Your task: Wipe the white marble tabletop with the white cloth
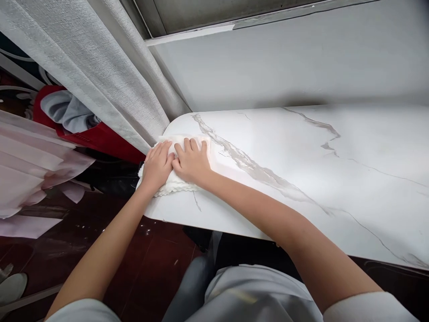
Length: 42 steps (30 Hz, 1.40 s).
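Observation:
A white cloth [177, 184] lies spread at the rounded left end of a white marble-patterned tabletop [284, 147]. My left hand [158, 164] rests on the cloth's left part, palm down, with its fingers stretched out toward the wall. Just right of it, my right hand [191, 160] presses flat on the same cloth, fingers spread. The two thumbs meet or nearly touch. Neither hand grips the cloth; the surface under the palms is hidden.
A pale grey curtain [100, 67] hangs by the table's left end. Behind the table stands a grey wall [284, 67]. To the left are a red bag [110, 138] with grey fabric in it and sheer pink fabric [33, 165]. Below is a dark red tiled floor [147, 264].

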### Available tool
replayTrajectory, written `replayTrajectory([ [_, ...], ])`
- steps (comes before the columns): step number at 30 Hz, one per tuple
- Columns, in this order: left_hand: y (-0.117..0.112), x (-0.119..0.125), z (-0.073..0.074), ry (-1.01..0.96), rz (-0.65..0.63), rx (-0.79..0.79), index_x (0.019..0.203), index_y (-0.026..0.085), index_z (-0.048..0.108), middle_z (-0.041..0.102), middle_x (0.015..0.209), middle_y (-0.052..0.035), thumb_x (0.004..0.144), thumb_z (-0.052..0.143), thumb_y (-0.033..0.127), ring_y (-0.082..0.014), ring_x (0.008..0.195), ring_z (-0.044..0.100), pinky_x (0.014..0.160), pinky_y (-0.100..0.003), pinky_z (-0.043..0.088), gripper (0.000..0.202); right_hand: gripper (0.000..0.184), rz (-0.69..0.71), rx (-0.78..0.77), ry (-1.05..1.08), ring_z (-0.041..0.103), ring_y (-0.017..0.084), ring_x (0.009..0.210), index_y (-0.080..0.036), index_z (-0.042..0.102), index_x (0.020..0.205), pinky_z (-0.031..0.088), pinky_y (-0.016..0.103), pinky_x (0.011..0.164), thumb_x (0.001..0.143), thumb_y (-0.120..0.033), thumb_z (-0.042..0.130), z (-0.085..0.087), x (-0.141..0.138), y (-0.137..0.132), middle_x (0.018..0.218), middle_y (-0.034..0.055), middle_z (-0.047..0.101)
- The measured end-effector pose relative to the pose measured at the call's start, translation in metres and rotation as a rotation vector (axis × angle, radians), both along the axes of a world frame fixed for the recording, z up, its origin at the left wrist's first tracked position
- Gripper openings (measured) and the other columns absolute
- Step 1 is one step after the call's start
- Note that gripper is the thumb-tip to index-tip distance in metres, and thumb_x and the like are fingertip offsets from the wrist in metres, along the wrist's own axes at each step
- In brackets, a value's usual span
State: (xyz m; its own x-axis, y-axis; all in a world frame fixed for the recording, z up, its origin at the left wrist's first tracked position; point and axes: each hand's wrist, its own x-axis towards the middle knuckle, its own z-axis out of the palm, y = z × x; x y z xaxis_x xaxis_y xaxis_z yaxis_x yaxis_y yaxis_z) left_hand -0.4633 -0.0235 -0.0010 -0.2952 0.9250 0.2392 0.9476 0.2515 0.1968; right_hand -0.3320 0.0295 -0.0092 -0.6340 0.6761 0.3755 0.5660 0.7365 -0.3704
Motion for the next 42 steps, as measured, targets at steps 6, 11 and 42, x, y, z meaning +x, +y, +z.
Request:
replayTrajectory([
  [6, 0.051, -0.011, -0.001, -0.029, -0.008, 0.044, 0.135, 0.019, 0.054, 0.056, 0.143, -0.0093, 0.093, 0.035, 0.03, -0.0264, 0.137, 0.046, 0.119, -0.044, 0.028, 0.047, 0.037, -0.033, -0.026, 0.011, 0.043, 0.029, 0.126, -0.017, 0.056, 0.126, 0.023, 0.058, 0.112, 0.098, -0.029, 0.035, -0.001, -0.011, 0.044, 0.132, 0.0143, 0.055],
  [11, 0.093, -0.011, 0.001, -0.043, 0.154, 0.106, 0.132, 0.017, 0.057, 0.057, 0.14, -0.0107, 0.092, 0.042, 0.03, -0.0286, 0.133, 0.049, 0.116, -0.042, 0.033, 0.045, 0.039, -0.059, -0.051, 0.023, 0.041, 0.029, 0.131, -0.015, 0.054, 0.13, 0.021, 0.057, 0.115, 0.097, -0.027, 0.034, -0.003, -0.021, 0.085, 0.139, 0.0144, 0.052],
  [42, 0.19, 0.028, 0.004, -0.094, 0.268, 0.014, 0.141, 0.011, 0.05, 0.057, 0.14, -0.0187, 0.095, 0.036, 0.036, -0.0344, 0.132, 0.049, 0.11, -0.046, 0.037, 0.054, 0.044, -0.294, -0.057, 0.057, 0.022, 0.039, 0.147, -0.01, 0.054, 0.131, 0.008, 0.067, 0.115, 0.093, -0.029, 0.039, -0.01, 0.009, 0.161, 0.151, 0.0207, 0.041],
])
